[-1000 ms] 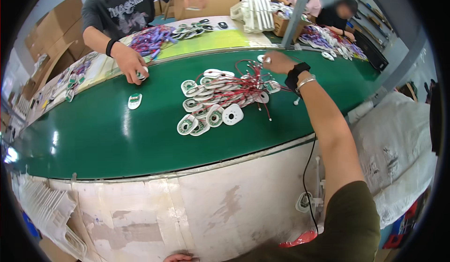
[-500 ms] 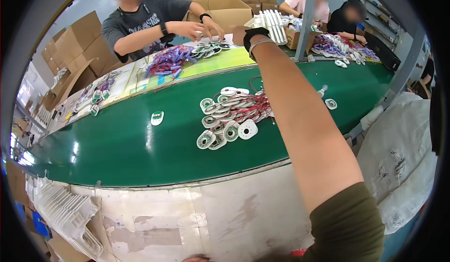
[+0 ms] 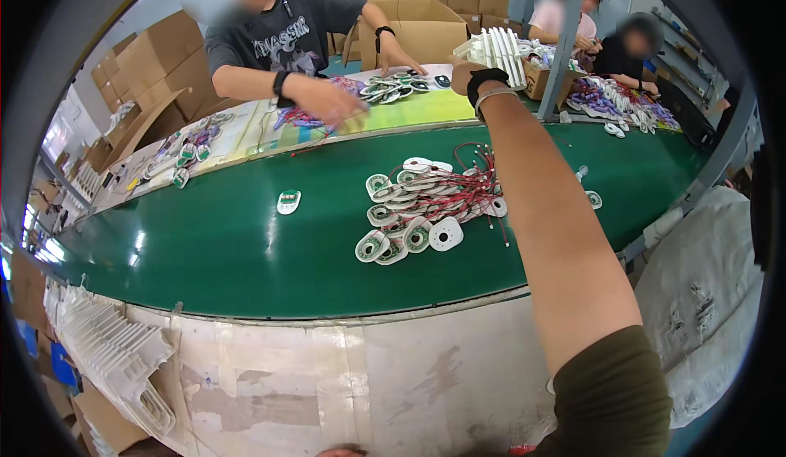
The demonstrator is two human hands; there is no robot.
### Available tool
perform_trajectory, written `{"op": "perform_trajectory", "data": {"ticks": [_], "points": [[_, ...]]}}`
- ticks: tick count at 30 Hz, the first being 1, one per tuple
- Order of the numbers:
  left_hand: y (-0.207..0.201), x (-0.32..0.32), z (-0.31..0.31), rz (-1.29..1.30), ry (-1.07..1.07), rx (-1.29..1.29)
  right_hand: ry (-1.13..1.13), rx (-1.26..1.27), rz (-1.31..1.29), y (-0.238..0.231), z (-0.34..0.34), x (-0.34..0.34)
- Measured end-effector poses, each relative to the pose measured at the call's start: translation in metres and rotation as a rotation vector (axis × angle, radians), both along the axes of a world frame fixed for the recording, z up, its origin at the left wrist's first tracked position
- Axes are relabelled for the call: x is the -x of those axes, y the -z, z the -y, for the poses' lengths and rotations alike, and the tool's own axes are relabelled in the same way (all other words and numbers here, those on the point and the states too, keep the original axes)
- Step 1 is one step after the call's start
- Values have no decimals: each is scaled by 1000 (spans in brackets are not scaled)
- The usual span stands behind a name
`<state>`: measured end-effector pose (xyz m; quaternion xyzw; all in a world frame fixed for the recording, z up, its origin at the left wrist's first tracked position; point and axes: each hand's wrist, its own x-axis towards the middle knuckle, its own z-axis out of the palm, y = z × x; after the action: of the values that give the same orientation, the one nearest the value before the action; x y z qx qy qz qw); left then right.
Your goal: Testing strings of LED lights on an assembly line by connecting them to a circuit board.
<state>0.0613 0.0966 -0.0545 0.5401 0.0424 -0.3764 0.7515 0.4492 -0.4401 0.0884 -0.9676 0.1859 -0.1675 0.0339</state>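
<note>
Head camera: what takes up the most of it?

A green bench (image 3: pixel 221 269) spanning the whole width, with a pale board (image 3: pixel 278 375) below it. Pale plastic sheeting (image 3: pixel 696 301) bulges at the right, and an open cardboard box (image 3: pixel 422 36) stands beyond the far side.

What's in the way?

Mainly the person's right forearm (image 3: pixel 565 244). It reaches across just to the right of the wired plates (image 3: pixel 409 199), heaped mid-bench, and covers the surface behind it. A grey post (image 3: pixel 563 48) rises past the far edge.

And the hands?

The right hand (image 3: pixel 465 79) is beyond the far edge, near a dark oval plate (image 3: pixel 442 81); its fingers are hidden, so I can't tell whether they're apart or together. Just a sliver of the left hand (image 3: pixel 342 452) shows at the bottom; I can't tell there either.

How many of each?

Three other people (image 3: pixel 282 44) across the way. Two stacks of white frames (image 3: pixel 115 351), lower left and far right. Two loose plates (image 3: pixel 288 202): one left of the heap, one right of the forearm. The heap overlaps too much to count.

Edges and room?

Green surface shows between the left loose plate and the heap, and from the heap to the curved near edge. Red wires (image 3: pixel 458 191) trail toward the forearm.
</note>
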Motion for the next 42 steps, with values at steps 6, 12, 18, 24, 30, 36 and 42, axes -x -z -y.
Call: {"op": "perform_trajectory", "data": {"ticks": [6,12,18,24,30,36,42], "points": [[10,3,0,47,19,13,128,46,-108,-24,-5,0],[18,8,0,41,14,18,144,103,-55,-31,-8,9],[15,11,7,60,10,22,-345,374,-202,30,36,2],[13,13,11,55,-6,8,-374,-64,-200,102,45,84],[9,16,14,59,10,-5,-147,-65,-99,124,71,141],[7,14,21,62,24,-3,-31,-147,-108,142,109,175],[12,17,22,113,34,-51,-4,-95,-198,140,92,185]]}}
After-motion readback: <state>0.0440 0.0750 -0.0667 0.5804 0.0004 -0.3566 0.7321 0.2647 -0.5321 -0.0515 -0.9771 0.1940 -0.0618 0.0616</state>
